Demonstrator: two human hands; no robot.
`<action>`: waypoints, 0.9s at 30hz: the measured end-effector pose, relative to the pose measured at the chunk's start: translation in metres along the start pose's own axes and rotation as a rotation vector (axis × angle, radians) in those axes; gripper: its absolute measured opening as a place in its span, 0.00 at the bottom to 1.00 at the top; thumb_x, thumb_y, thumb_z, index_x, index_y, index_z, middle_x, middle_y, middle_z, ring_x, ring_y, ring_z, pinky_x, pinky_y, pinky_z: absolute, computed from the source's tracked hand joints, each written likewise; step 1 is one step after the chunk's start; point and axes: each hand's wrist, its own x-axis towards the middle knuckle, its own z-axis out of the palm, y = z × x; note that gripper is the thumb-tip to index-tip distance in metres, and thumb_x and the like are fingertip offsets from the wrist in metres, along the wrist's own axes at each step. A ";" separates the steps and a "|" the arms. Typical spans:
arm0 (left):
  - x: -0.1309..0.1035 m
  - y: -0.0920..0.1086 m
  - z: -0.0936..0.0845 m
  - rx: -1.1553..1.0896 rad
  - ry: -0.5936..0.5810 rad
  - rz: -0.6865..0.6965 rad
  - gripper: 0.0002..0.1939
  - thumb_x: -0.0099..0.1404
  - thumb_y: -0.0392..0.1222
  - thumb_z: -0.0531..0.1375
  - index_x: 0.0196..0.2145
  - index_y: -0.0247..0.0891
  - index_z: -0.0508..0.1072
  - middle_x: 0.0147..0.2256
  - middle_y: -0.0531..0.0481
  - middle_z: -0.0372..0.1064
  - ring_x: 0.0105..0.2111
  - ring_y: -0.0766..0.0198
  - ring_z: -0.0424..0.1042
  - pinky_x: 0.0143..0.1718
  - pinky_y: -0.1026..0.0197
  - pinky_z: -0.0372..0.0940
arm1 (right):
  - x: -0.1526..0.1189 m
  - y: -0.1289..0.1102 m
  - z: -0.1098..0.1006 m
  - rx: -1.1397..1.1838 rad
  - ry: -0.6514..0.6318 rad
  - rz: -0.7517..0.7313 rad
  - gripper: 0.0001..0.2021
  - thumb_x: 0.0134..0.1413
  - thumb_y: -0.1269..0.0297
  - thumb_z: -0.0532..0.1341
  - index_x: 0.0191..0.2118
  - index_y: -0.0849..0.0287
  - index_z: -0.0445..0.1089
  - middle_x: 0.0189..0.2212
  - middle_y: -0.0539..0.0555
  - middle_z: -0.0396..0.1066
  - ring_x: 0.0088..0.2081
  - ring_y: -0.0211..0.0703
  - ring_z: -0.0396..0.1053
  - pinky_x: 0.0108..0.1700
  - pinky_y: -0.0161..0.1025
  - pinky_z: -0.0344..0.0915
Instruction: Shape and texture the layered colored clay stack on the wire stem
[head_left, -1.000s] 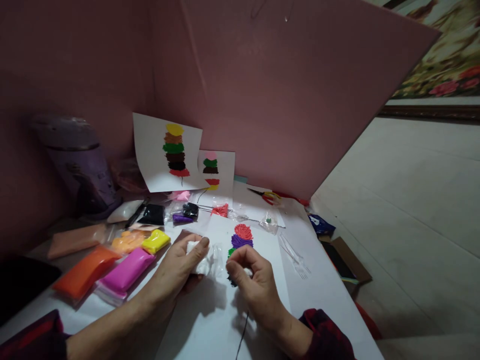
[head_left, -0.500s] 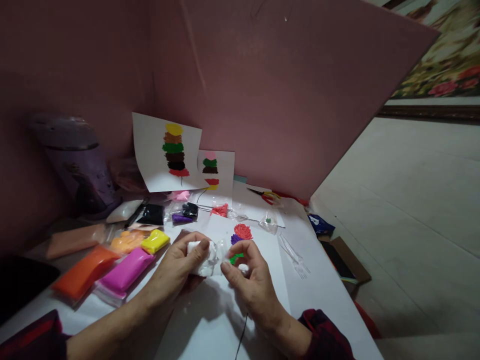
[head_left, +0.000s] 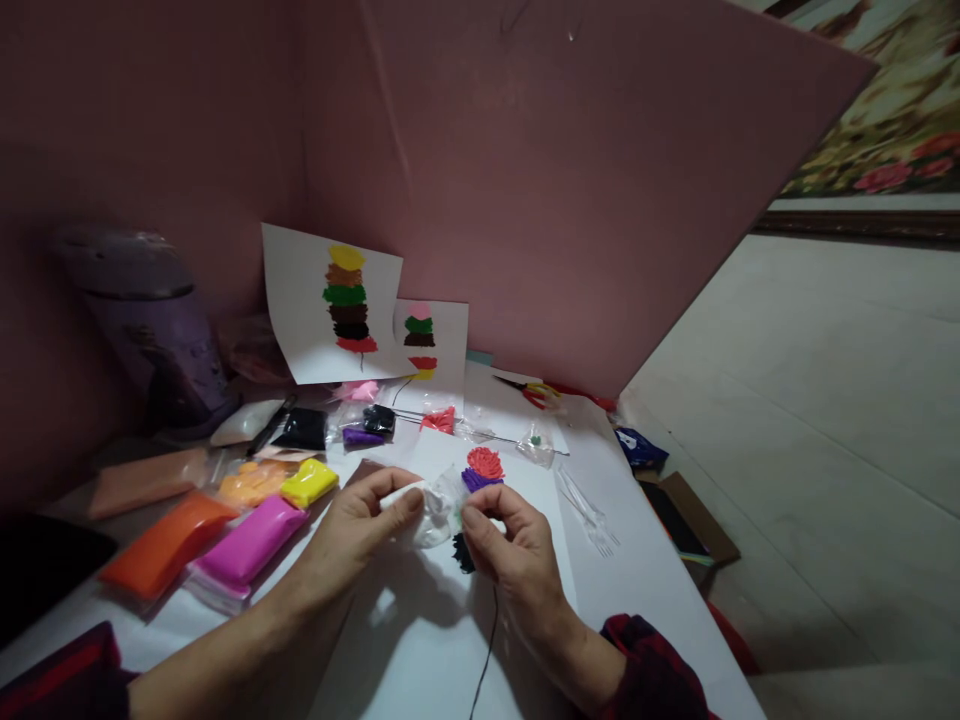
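Note:
Between both hands is a clear plastic packet of white modelling clay, held just above a white sheet. My left hand pinches its left side between thumb and fingers. With thumb and fingertips closed, my right hand grips the packet's right edge; a small white lump shows by its fingers. On the sheet behind the right hand lies a ruffled clay piece in bands, with a red top, purple below it and a dark bottom. A thin black stem runs toward the front.
Packs of orange clay, pink clay and yellow clay lie left. Two painted sheets lean on the pink wall. Scissors lie at the back, plastic forks on the right. A purple bottle stands back left.
The packet has flattened and stretched between my hands. My right hand has lowered and shifted slightly right, uncovering the dark bottom of the clay piece.

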 end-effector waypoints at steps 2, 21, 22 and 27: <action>-0.004 0.007 0.000 0.085 -0.045 0.035 0.15 0.55 0.51 0.65 0.32 0.35 0.74 0.28 0.50 0.70 0.28 0.64 0.67 0.29 0.64 0.61 | -0.001 -0.002 -0.002 0.000 -0.031 -0.028 0.11 0.57 0.57 0.59 0.31 0.59 0.62 0.20 0.43 0.57 0.19 0.30 0.51 0.21 0.30 0.49; -0.006 0.018 0.001 0.552 -0.080 0.261 0.09 0.59 0.44 0.59 0.27 0.37 0.75 0.26 0.50 0.71 0.28 0.63 0.67 0.30 0.63 0.60 | -0.004 -0.003 -0.001 -0.317 -0.065 -0.169 0.11 0.57 0.57 0.60 0.30 0.60 0.65 0.24 0.48 0.62 0.25 0.35 0.58 0.25 0.32 0.58; -0.006 0.019 0.001 0.577 -0.081 0.276 0.09 0.59 0.44 0.59 0.27 0.37 0.75 0.25 0.50 0.71 0.28 0.63 0.67 0.30 0.63 0.60 | -0.004 -0.003 -0.001 -0.322 -0.069 -0.175 0.11 0.57 0.57 0.59 0.30 0.60 0.65 0.24 0.48 0.62 0.25 0.35 0.58 0.25 0.32 0.58; -0.007 0.019 0.001 0.624 -0.089 0.316 0.11 0.60 0.45 0.57 0.25 0.38 0.73 0.23 0.52 0.68 0.26 0.64 0.65 0.27 0.64 0.58 | -0.003 -0.004 -0.002 -0.401 -0.093 -0.219 0.10 0.57 0.59 0.59 0.30 0.60 0.66 0.25 0.49 0.62 0.25 0.35 0.57 0.23 0.32 0.54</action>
